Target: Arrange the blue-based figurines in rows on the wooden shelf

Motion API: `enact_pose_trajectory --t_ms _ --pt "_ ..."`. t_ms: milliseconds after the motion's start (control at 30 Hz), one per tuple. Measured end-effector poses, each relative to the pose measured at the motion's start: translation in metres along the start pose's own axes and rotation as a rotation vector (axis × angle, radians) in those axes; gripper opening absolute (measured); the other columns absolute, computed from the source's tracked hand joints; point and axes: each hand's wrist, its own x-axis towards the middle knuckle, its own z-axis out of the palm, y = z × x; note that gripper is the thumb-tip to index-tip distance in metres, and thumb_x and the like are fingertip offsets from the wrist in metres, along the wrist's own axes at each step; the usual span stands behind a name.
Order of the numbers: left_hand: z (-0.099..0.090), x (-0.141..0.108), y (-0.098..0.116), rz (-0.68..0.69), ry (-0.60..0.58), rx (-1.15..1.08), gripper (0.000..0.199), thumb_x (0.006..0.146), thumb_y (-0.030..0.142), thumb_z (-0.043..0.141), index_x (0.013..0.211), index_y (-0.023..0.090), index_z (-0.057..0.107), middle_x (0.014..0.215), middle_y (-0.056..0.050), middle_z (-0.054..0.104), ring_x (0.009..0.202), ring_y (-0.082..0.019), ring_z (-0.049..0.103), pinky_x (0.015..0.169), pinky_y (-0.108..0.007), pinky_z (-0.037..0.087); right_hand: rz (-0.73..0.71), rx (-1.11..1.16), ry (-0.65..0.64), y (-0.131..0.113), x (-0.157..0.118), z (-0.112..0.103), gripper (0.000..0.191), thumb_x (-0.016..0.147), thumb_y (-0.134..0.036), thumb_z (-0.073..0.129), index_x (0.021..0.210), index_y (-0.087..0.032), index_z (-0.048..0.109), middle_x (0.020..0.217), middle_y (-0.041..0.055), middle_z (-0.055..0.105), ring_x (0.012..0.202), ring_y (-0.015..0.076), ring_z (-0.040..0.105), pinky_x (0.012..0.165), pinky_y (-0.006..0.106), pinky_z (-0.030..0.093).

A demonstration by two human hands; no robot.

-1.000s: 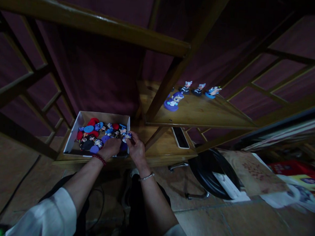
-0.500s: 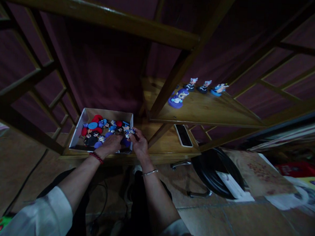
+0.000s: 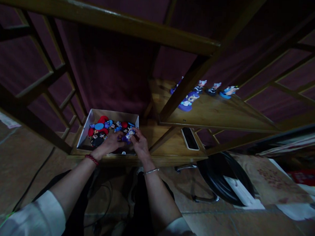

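Observation:
A shallow cardboard box (image 3: pixel 83 133) on the lower wooden shelf holds several small figurines, red, blue, black and purple. Over its right part, my right hand (image 3: pixel 140 143) pinches a small purple and white figurine (image 3: pixel 129 133) between thumb and fingers. My left hand (image 3: pixel 110 142), with the red bead bracelet, reaches over the box from the front, its fingers closed on the purple base of the same figurine. On the raised shelf stand a purple-haired figurine (image 3: pixel 189 101) and several smaller ones, partly hidden by a wooden post.
A phone (image 3: pixel 190 138) lies on the lower shelf (image 3: pixel 164 143), right of the post (image 3: pixel 185 86). A round black stool (image 3: pixel 223 177) stands on the floor at the right, near papers and a patterned cushion (image 3: pixel 270 178). Wooden lattice frames both sides.
The view has shifted, so the shelf and box appear farther right. My left hand's fingers have come up to the figurine in my right hand, and its purple base now shows between them.

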Motion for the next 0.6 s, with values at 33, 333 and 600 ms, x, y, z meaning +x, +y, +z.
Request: enact_pose_trajectory --t_ms 33,333,600 --pt "-0.001 0.000 0.001 -0.008 0.003 -0.045 0.030 0.058 0.024 0.064 0.087 0.018 0.059 0.085 -0.002 0.063 0.081 -0.018 0.058 0.074 -0.028 0.043 -0.009 -0.031 -0.003 0.000 0.001 0.002 0.040 0.070 -0.030 0.058 0.109 -0.025 0.056 0.086 -0.0012 0.061 0.073 0.0136 0.057 0.069 0.028 0.049" --pt "-0.005 -0.004 0.013 -0.194 0.006 -0.586 0.033 0.056 0.014 0.069 0.087 0.014 0.057 0.080 -0.001 0.061 0.072 -0.014 0.059 0.074 -0.031 0.046 -0.069 -0.065 -0.027 -0.006 0.006 0.009 0.039 0.071 -0.028 0.055 0.110 -0.026 0.054 0.089 -0.0022 0.062 0.080 0.0141 0.058 0.074 0.027 0.048" --pt "-0.002 -0.004 0.014 -0.237 -0.084 -0.895 0.031 0.060 0.003 0.066 0.087 0.015 0.058 0.077 -0.001 0.063 0.073 -0.011 0.060 0.076 -0.026 0.048 -0.080 0.006 0.001 -0.003 0.006 0.005 0.040 0.071 -0.031 0.056 0.110 -0.025 0.053 0.093 -0.0008 0.061 0.083 0.0145 0.057 0.074 0.027 0.050"
